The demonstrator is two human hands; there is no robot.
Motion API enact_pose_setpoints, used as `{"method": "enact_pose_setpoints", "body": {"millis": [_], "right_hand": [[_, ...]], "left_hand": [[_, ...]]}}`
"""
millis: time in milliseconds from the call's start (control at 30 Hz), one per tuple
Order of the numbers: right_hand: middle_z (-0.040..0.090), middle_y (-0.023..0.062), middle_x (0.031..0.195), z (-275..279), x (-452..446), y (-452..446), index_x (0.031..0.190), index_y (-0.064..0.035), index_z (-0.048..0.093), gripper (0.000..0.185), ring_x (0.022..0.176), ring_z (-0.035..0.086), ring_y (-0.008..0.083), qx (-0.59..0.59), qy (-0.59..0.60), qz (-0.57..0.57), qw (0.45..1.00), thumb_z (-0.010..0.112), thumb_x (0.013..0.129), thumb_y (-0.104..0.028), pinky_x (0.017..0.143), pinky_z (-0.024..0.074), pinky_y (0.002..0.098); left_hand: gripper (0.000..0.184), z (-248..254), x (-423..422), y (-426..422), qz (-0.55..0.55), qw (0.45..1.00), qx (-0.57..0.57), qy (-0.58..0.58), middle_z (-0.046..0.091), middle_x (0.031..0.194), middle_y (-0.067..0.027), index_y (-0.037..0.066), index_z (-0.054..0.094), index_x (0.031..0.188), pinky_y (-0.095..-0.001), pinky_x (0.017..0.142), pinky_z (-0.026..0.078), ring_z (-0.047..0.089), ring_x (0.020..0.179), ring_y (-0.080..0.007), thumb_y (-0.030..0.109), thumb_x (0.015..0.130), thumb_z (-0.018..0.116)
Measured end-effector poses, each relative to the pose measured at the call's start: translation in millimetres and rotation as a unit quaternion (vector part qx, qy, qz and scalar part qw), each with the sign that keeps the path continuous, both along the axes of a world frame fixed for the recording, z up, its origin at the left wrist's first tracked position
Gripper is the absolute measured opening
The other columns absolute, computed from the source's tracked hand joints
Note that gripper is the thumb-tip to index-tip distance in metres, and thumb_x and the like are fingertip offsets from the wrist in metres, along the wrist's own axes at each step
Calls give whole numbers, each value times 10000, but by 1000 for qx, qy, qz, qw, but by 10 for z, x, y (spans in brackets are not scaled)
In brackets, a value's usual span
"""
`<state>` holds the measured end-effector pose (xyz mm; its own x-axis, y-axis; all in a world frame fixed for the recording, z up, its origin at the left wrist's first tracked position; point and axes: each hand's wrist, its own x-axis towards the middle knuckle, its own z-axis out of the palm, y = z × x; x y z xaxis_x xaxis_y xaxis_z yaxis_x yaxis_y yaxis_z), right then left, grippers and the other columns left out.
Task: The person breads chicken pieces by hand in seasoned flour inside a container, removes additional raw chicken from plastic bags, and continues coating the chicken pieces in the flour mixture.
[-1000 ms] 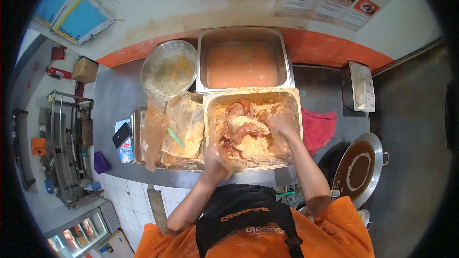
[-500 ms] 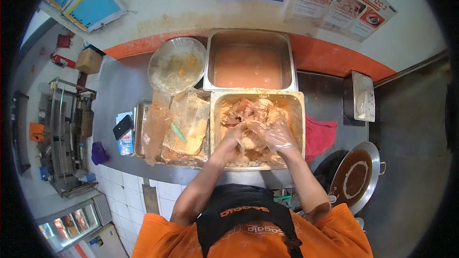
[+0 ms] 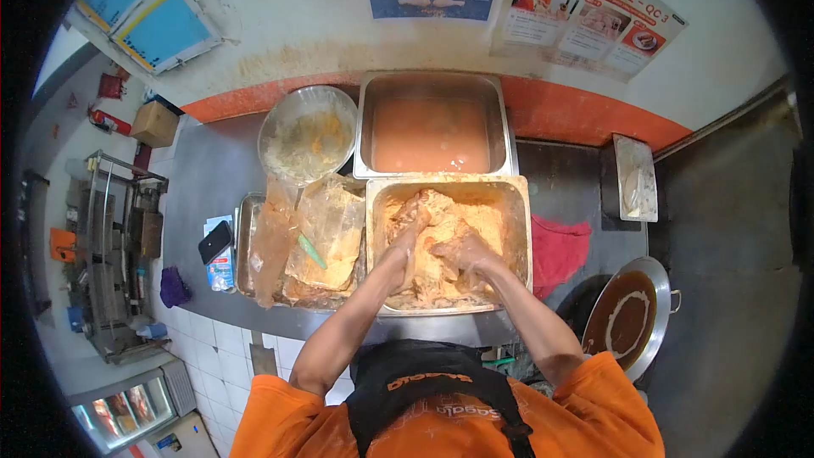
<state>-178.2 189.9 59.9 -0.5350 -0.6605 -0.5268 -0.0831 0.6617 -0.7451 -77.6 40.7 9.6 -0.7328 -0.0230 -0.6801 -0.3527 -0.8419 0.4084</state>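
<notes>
Both of my hands are down in a steel pan [image 3: 527, 237] of pale orange flour [image 3: 475, 203]. My left hand [image 3: 407, 242] lies on the pan's left side against flour-coated meat [image 3: 414, 206], which looks like raw chicken. Its fingers blend with the coated meat, so its grip is unclear. On the right of the pan, my right hand [image 3: 469, 253] has its fingers apart and partly sunk in the flour. A clear plastic glove seems to cover it. No piece shows clearly in its fingers.
Behind stands a steel pan of pinkish liquid [image 3: 432, 136] beside a round metal bowl [image 3: 307, 136]. To the left are a tray with floury plastic bags [image 3: 326, 229], a green-handled tool [image 3: 312, 251] and a phone [image 3: 215, 242]. A red cloth [image 3: 560, 254] and a wok of brown liquid [image 3: 632, 314] are at right.
My hands were together, lifting floured meat over the pan's middle. They have moved apart and down into the flour, and the dark meat pile is now mostly covered. The camera view tilted up slightly.
</notes>
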Motion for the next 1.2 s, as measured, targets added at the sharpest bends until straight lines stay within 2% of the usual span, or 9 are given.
{"method": "enact_pose_setpoints", "body": {"millis": [133, 300, 433, 533, 667, 900, 1000, 1100, 1200], "right_hand": [[710, 140, 862, 1075, -22, -46, 1109, -19, 653, 553, 872, 671, 244, -51, 24, -54, 997, 806, 773, -430, 819, 539, 394], [719, 115, 1131, -1015, -1134, 380, 1218, -94, 663, 595, 1005, 669, 270, 125, 84, 78, 986, 694, 851, -561, 908, 523, 400], [666, 140, 1274, -721, -746, -33, 1337, -109, 612, 676, 1140, 634, 293, 147, 63, -79, 984, 642, 883, -608, 967, 508, 382], [620, 181, 1332, -710, -592, -198, 1388, -75, 559, 817, 1253, 572, 319, 2, -151, -159, 976, 660, 832, -666, 1019, 493, 377], [661, 220, 1212, -280, -396, -235, 1253, -20, 642, 802, 1101, 633, 292, 53, -114, -110, 986, 699, 775, -661, 915, 502, 394], [693, 183, 835, 626, -366, 237, 1113, 6, 637, 548, 770, 653, 283, 30, -5, 124, 992, 755, 782, -414, 755, 528, 413], [720, 206, 954, 407, -593, 277, 1188, 9, 609, 610, 881, 695, 314, 29, 33, 116, 992, 771, 770, -406, 786, 539, 428], [682, 210, 1186, 71, -754, 111, 1342, -59, 571, 819, 1054, 674, 323, 107, 89, 132, 981, 813, 714, -524, 841, 547, 430], [661, 162, 1250, -703, -709, -70, 1266, -33, 619, 763, 1050, 638, 277, 77, -16, 109, 991, 835, 715, -515, 960, 508, 412]], "left_hand": [[421, 416, 293, -11, 18, 1000, 10, -21, 669, 1160, -141, 34, 549, 1310, -440, 870, 592, 683, 1011, -260, 317, 999, 568], [278, -157, 371, -57, 45, 937, -341, 57, 631, 1123, -86, 42, 587, 1189, -342, 949, 499, 593, 1132, -218, 255, 1015, 545], [593, 126, -294, -336, -58, 965, -256, -11, 422, 1532, -188, 67, 462, 1471, -402, 1179, 287, 426, 1385, -320, 430, 1004, 502], [617, 95, -537, -354, -165, 915, -351, -111, 454, 1503, -182, 26, 465, 1455, -395, 1128, 342, 484, 1322, -287, 437, 998, 513], [638, -147, -642, -385, -151, 960, -233, -23, 545, 1382, -191, -59, 487, 1388, -363, 1004, 434, 563, 1180, -289, 430, 982, 543], [567, 1192, 16, -59, -250, 742, -619, -71, 603, 1275, -200, -63, 480, 1365, -399, 983, 460, 592, 1145, -286, 283, 938, 617], [420, 141, 813, 99, -63, 890, -446, 66, 655, 1147, -151, -20, 539, 1301, -386, 937, 483, 624, 1014, -232, 215, 956, 582], [261, 307, 1036, 162, -79, 834, -541, 75, 664, 1019, -84, 4, 633, 1141, -334, 809, 555, 640, 838, -165, 192, 992, 532], [278, 428, 893, 241, 81, 974, -207, 36, 663, 1018, -65, 11, 636, 1147, -301, 777, 562, 647, 845, -164, 214, 1033, 485]]}}
